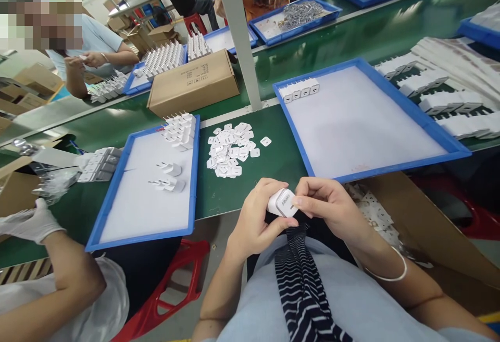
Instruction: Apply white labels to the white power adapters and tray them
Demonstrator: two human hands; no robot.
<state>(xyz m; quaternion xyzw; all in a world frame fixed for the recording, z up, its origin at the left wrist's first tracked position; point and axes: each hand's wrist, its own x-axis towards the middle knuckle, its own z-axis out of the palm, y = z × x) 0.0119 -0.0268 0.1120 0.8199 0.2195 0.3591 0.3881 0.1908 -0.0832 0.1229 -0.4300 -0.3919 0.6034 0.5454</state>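
My left hand (253, 224) is closed around a white plug charger (279, 202), with its thumb below and fingers above. The charger's end face, with small grey print and a port slot, is turned toward my right. My right hand (332, 206) pinches that face at its edge with thumb and forefinger; whether a loose piece lies under the fingertips is hidden. Beyond my hands, a pile of small white cover plates (228, 150) lies on the green bench (219, 198). A blue-rimmed tray (371, 123) at the right holds a short row of white chargers (300, 90).
Another blue-rimmed tray (136, 191) at the left carries white chargers with pins up (182, 131). A co-worker's gloved hand (33, 222) is beside it. Behind stand a cardboard box (195, 82) and a metal post (244, 39). More chargers (449, 99) lie far right.
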